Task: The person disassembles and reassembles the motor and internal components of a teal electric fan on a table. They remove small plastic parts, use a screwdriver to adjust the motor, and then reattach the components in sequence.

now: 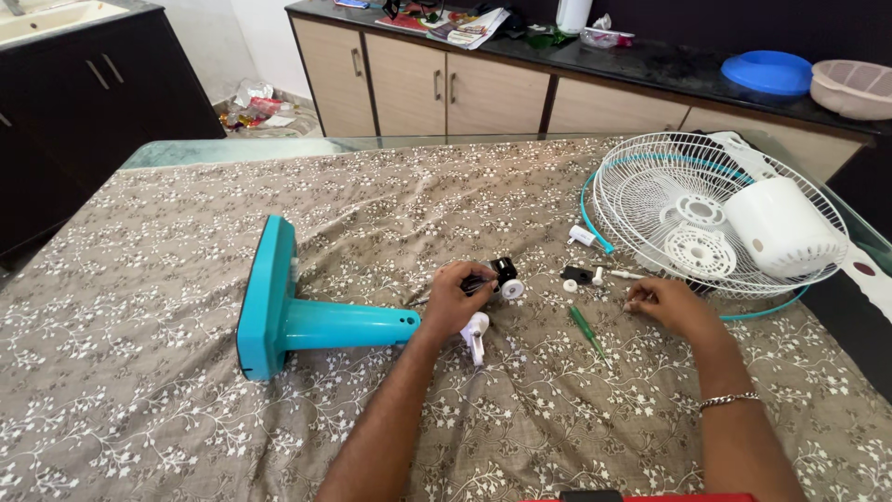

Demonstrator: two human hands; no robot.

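A teal fan stand (297,316) lies on its side on the floral cloth, its flat base to the left. My left hand (453,302) is closed around a small black part with a white knob (506,277) at the open end of the stand's tube. A white clip piece (477,335) lies just below that hand. My right hand (667,305) rests on the cloth with fingertips pinched on something tiny near a white screw (621,273). Between the hands lie a green screwdriver (586,332), a white washer (570,286) and a small black piece (576,274).
White wire fan grilles (650,200) with a teal rim and a white motor housing (783,228) sit at the right of the table. Behind are wooden cabinets (437,88) and a dark counter with a blue bowl (767,72), a pink basket (855,88) and papers.
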